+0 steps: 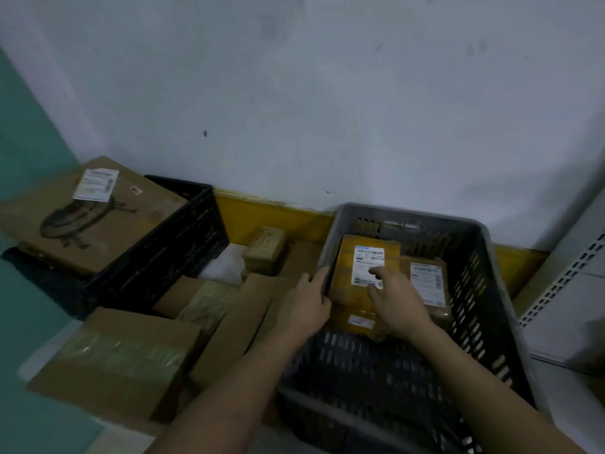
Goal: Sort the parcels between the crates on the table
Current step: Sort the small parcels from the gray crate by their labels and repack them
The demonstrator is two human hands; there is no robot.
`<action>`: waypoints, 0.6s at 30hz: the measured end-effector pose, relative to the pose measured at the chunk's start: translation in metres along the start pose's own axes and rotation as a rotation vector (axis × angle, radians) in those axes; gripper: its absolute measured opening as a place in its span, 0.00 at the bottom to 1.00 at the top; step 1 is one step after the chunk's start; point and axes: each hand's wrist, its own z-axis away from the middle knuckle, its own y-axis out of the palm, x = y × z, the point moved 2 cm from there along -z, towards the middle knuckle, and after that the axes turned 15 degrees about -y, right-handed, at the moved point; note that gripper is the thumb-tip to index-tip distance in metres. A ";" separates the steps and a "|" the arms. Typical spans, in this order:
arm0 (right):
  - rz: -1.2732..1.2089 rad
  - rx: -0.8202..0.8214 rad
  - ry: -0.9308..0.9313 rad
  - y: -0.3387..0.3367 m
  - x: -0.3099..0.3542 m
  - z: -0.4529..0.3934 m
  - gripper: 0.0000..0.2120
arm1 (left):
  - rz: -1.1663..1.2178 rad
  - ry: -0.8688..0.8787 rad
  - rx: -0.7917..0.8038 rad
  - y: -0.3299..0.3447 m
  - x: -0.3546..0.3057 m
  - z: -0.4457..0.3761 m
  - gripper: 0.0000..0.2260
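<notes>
A pale wall (327,93), marked with dark smudges, is seen from ten to two o'clock. A yellow band (262,214) is noted along its base. A teal surface (23,142) is recorded at nine o'clock. White perforated shelving (569,283) is observed at three o'clock.

A grey crate (471,257) sits against the wall (327,93). Inside it, toward its far end, a yellow parcel (347,283) with a white label (368,260) leans up, and a brown parcel (429,283) lies just beside it on its right. The right hand (397,301) rests on the yellow parcel, fingertips on the label; the left hand (306,304) grips the crate's left rim beside that parcel. Left of the crate lie loose boxes (118,355) (one small box (265,245) is nearest the wall). Farther left stands a black crate (170,253) with a big carton (88,217) on top.
</notes>
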 end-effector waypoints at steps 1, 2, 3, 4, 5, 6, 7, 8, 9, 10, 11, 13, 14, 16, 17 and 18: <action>-0.031 -0.013 -0.037 0.000 0.018 -0.005 0.18 | 0.058 0.012 -0.019 -0.003 -0.001 0.003 0.26; -0.065 -0.024 -0.071 0.000 0.035 -0.010 0.17 | 0.122 0.035 -0.043 -0.006 0.002 0.007 0.24; -0.096 -0.040 -0.109 0.001 0.051 -0.014 0.17 | 0.176 0.068 -0.076 -0.012 0.006 0.010 0.22; -0.121 -0.055 -0.144 0.001 0.065 -0.019 0.16 | 0.207 0.092 -0.104 -0.019 0.013 0.010 0.21; -0.139 -0.068 -0.175 0.002 0.079 -0.023 0.15 | 0.223 0.101 -0.126 -0.028 0.023 0.007 0.20; -0.156 -0.077 -0.198 0.003 0.091 -0.026 0.15 | 0.228 0.093 -0.147 -0.039 0.034 0.003 0.19; -0.169 -0.079 -0.215 0.005 0.103 -0.030 0.15 | 0.222 0.073 -0.160 -0.052 0.047 -0.003 0.19; -0.179 -0.075 -0.224 0.008 0.113 -0.033 0.15 | 0.210 0.050 -0.168 -0.066 0.061 -0.009 0.19; -0.187 -0.068 -0.230 0.012 0.122 -0.036 0.15 | 0.196 0.028 -0.171 -0.079 0.075 -0.015 0.19; -0.197 -0.060 -0.231 0.018 0.130 -0.041 0.15 | 0.175 0.003 -0.170 -0.092 0.091 -0.020 0.19; -0.207 -0.049 -0.228 0.025 0.138 -0.046 0.15 | 0.143 -0.028 -0.162 -0.104 0.108 -0.026 0.20; -0.221 -0.012 -0.220 0.043 0.152 -0.062 0.14 | 0.068 -0.090 -0.126 -0.122 0.142 -0.038 0.21; -0.227 0.014 -0.213 0.053 0.158 -0.073 0.15 | 0.038 -0.114 -0.103 -0.129 0.158 -0.045 0.22; -0.230 0.059 -0.179 0.075 0.173 -0.096 0.16 | 0.003 -0.138 -0.058 -0.141 0.185 -0.061 0.24; -0.226 0.072 -0.147 0.086 0.180 -0.109 0.17 | -0.023 -0.128 -0.048 -0.146 0.198 -0.070 0.25; -0.224 0.083 -0.105 0.098 0.186 -0.121 0.17 | -0.055 -0.106 -0.045 -0.152 0.208 -0.078 0.25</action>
